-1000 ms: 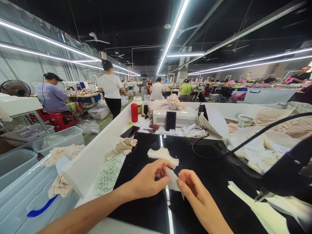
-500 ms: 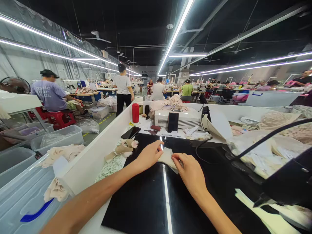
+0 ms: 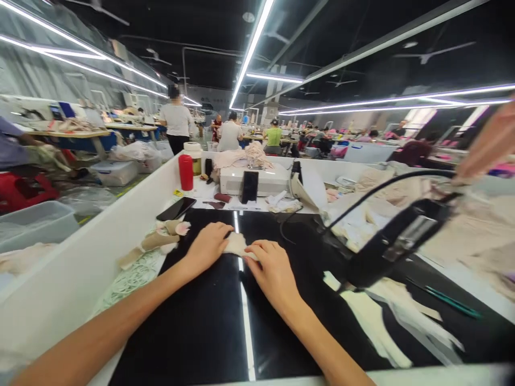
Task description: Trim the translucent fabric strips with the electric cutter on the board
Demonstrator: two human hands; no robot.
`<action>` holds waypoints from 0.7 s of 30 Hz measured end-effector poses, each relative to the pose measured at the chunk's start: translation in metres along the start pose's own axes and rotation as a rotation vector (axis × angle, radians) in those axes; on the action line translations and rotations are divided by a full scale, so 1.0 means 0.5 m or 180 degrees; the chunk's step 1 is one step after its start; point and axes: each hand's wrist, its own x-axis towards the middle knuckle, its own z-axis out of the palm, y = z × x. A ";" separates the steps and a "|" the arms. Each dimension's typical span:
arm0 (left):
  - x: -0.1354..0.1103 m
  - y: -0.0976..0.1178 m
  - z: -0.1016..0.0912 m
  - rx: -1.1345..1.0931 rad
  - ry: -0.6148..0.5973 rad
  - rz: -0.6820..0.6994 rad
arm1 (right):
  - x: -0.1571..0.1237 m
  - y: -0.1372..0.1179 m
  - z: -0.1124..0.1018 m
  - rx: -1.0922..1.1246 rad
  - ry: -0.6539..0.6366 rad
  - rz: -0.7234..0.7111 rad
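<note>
— What are the hands doing?

— Both lie flat on the black mat (image 3: 201, 321). The left hand (image 3: 207, 247) and right hand (image 3: 273, 271) press on a small cream fabric piece (image 3: 236, 244) between them. Fingers are spread and laid down on it, not curled round it; neither lifts it.

— Where does the piece sit?

— On the mat, about mid-table, right on the bright strip of reflected light. The left fingers cover its near-left edge, the right fingertips touch its right edge.

— What else is close?

— Left of the left hand, a small heap of beige scraps (image 3: 161, 238), with a coil of pale cord (image 3: 129, 276) beside it. Behind them a phone (image 3: 176, 208) lies at the mat's far corner. Farther back stand a red bottle (image 3: 185, 172) and a white box unit (image 3: 257, 181) with fabric on top.

— And to the right?

— A black tool (image 3: 396, 244) with a cable hangs over the mat, well apart from the right hand. Cream strips (image 3: 374, 321) lie under it.

— Other people?

— Several, at tables farther off; one in a white top (image 3: 176, 119) stands in the aisle.
</note>
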 end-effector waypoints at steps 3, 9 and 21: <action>-0.007 -0.006 -0.008 -0.0061 0.0196 0.0204 | -0.067 -0.014 -0.059 0.0136 -0.0074 -0.0041; -0.040 0.038 -0.005 -0.0125 0.0196 0.0693 | -0.237 0.041 -0.187 0.0159 0.0021 0.0402; -0.110 0.241 0.064 -0.0649 -0.0501 0.1608 | -0.393 0.232 -0.307 -0.0103 0.0065 0.1156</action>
